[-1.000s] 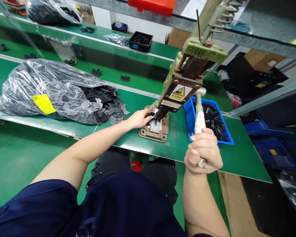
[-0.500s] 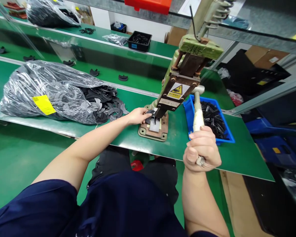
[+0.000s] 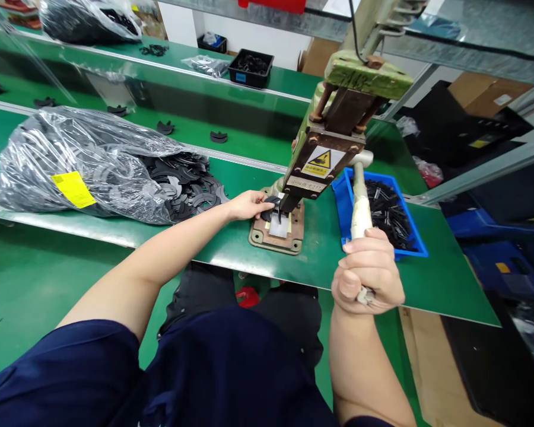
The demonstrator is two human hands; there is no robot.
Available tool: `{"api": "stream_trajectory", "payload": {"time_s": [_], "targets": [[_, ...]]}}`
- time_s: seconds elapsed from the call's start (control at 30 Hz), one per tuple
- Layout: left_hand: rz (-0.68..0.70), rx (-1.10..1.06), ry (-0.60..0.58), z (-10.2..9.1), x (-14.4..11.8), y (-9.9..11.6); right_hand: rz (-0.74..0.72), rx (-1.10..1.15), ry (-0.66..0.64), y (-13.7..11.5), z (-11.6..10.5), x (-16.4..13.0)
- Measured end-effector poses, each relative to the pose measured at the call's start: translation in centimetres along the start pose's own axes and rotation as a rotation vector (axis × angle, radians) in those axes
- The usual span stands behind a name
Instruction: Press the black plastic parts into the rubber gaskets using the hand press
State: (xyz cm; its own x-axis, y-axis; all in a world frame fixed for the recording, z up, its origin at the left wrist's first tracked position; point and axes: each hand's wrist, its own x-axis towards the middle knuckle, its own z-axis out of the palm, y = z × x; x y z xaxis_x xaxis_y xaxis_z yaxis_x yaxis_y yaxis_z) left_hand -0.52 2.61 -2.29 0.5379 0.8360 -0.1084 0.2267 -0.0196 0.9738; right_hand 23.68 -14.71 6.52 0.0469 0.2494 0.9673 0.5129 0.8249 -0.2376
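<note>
The left hand (image 3: 248,206), thumb and fingers nearly together, pinches a curved black piece (image 3: 271,207) over the press base (image 3: 273,242), presumably to steady it, while the right hand (image 3: 368,273) wraps tightly around the lever (image 3: 362,214) toward 3 o'clock, seemingly for leverage.

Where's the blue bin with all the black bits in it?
In the head view, the blue bin is on the green table, to the right of the press, just beyond the right hand that grips the lever.

black part (image 3: 271,206), green press (image 3: 364,76), blue bin (image 3: 344,204)
</note>
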Motion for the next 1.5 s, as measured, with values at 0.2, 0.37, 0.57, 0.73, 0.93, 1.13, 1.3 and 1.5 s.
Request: {"api": "stream_trajectory", "payload": {"time_s": [0.2,0.37,0.57,0.73,0.93,1.13,1.3,1.5], "targets": [[-0.018,0.0,0.035,0.2,-0.3,0.4,0.002,0.002,-0.016,0.1,-0.2,-0.3],[-0.119,-0.023,0.008,0.2,-0.1,1.3,0.014,0.034,-0.011,0.1,-0.3,-0.3],[-0.206,-0.075,-0.037,0.0,0.5,1.6,0.046,-0.005,0.002,-0.1,-0.2,-0.2],[-0.196,-0.042,-0.057,-0.3,0.5,2.2,0.058,-0.014,-0.01,-0.3,-0.3,0.0],[-0.221,0.006,-0.088,-0.3,0.3,2.2,0.045,-0.027,-0.049,-0.3,-0.6,-0.1],[-0.347,-0.007,-0.051,0.1,0.3,2.9,0.037,-0.027,-0.002,-0.1,-0.2,0.2],[-0.503,-0.035,-0.074,0.0,0.6,3.6,0.033,-0.011,-0.012,-0.2,-0.2,-0.1],[-0.526,-0.044,-0.066,0.0,0.6,3.0,0.01,0.034,0.016,-0.1,0.1,2.2]]}}
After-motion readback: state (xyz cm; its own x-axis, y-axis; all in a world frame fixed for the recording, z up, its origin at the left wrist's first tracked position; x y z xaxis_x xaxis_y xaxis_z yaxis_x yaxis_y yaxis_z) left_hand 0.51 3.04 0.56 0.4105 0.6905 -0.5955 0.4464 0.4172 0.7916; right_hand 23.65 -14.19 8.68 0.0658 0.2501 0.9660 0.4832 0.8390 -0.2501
